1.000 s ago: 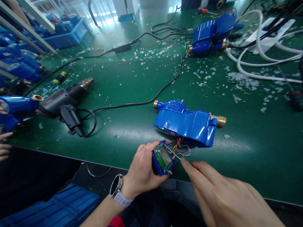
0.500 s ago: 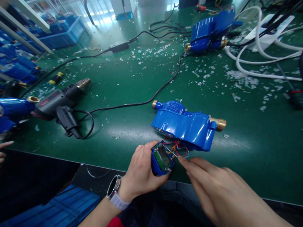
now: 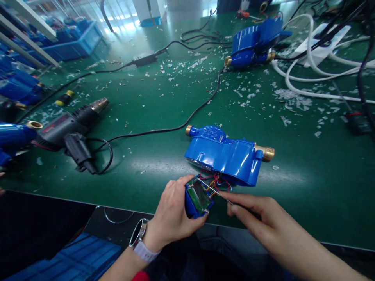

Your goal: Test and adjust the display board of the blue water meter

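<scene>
My left hand (image 3: 172,210) is closed around a small blue housing (image 3: 190,207), at the near edge of the bench. Set in the housing is a green circuit board with a display (image 3: 199,195). My right hand (image 3: 260,218) grips a screwdriver (image 3: 215,190) with a thin metal shaft, its handle mostly hidden in the palm. The shaft's tip meets the board's upper corner. Thin coloured wires (image 3: 218,182) run from the board to a blue water meter (image 3: 222,156) with brass ends, lying just beyond both hands.
A heat gun (image 3: 70,128) lies at left, its black cord crossing the bench. Another blue meter (image 3: 249,45) stands at the back right beside white cables (image 3: 307,84). White scraps litter the green bench (image 3: 158,105). A blue crate (image 3: 88,41) is far left. Another person's fingers show at the left edge.
My right hand has turned, its fingers now more bent around the screwdriver and more of the shaft visible. The other person's hand at left has mostly moved out of view. The view has shifted slightly.
</scene>
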`<state>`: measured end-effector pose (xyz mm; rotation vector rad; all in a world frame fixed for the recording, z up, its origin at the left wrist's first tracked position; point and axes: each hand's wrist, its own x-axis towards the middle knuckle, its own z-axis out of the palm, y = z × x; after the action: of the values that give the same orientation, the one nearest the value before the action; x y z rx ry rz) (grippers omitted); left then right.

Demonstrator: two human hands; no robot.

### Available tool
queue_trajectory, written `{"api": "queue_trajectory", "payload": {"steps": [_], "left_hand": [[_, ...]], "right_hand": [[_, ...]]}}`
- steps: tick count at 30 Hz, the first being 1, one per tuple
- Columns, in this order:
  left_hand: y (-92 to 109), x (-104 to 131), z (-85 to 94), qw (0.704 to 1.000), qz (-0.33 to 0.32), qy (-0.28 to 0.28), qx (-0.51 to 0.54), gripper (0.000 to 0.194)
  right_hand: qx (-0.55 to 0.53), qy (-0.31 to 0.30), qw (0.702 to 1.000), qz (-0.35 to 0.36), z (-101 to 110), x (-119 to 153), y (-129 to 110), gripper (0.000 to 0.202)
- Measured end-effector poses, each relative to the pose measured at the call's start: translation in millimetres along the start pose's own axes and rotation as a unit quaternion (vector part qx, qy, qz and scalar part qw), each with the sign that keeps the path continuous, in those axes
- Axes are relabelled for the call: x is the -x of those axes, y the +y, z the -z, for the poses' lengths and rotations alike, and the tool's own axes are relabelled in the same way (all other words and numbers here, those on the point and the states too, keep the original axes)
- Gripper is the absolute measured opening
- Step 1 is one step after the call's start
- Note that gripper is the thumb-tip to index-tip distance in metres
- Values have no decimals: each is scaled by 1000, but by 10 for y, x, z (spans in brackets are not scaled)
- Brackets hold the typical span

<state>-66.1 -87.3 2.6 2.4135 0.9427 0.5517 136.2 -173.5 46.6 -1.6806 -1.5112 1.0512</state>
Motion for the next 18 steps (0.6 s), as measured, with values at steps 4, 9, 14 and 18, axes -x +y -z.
{"api": "queue_trajectory", "payload": {"steps": [4, 9, 14, 18], "left_hand": [[-24, 14, -10, 1000, -1, 8, 10, 70], [-64, 65, -19, 999, 11, 10, 47, 75], [-106, 112, 8, 995, 13, 14, 97, 77], [-129, 125, -2, 993, -1, 29, 114, 80]], "right_hand": [[-39, 18, 999, 20, -98, 32, 101, 34], [0, 21, 993, 116, -138, 90, 230, 42], [-56, 2, 992, 116, -30, 34, 260, 39], [-44, -2, 988, 146, 29, -19, 275, 42]]}}
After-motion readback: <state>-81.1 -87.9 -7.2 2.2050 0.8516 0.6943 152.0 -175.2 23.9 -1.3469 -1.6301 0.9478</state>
